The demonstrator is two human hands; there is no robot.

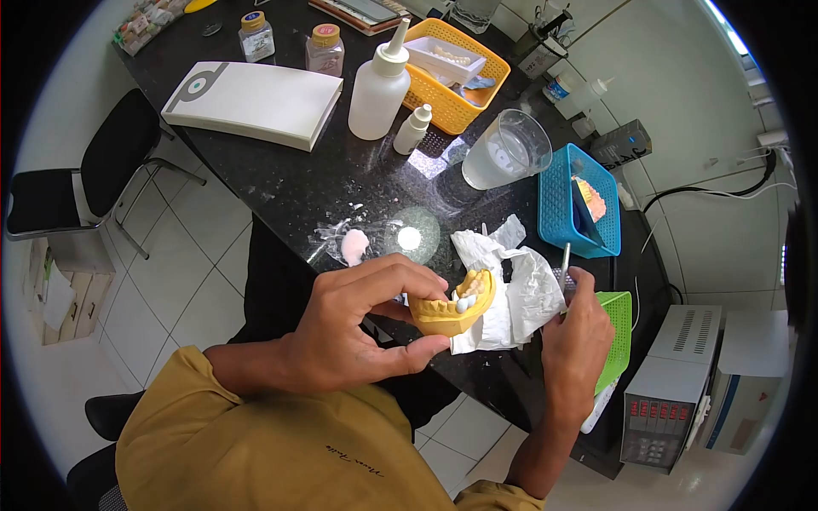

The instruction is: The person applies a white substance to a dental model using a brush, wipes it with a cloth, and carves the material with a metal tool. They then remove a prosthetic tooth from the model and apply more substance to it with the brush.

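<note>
As you hold it: left hand (358,328) fingers pinch tooth mould (453,305), teeth up, arch opening rightward.
Right hand (579,328): grips thin tool (564,260), upright.

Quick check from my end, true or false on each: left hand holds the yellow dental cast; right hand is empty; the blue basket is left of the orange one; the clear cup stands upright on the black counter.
1. The left hand holds the yellow dental cast. True.
2. The right hand is empty. False: it holds a thin metal tool.
3. The blue basket is left of the orange basket. False: it is to its right.
4. The clear cup stands upright on the black counter. True.
</note>
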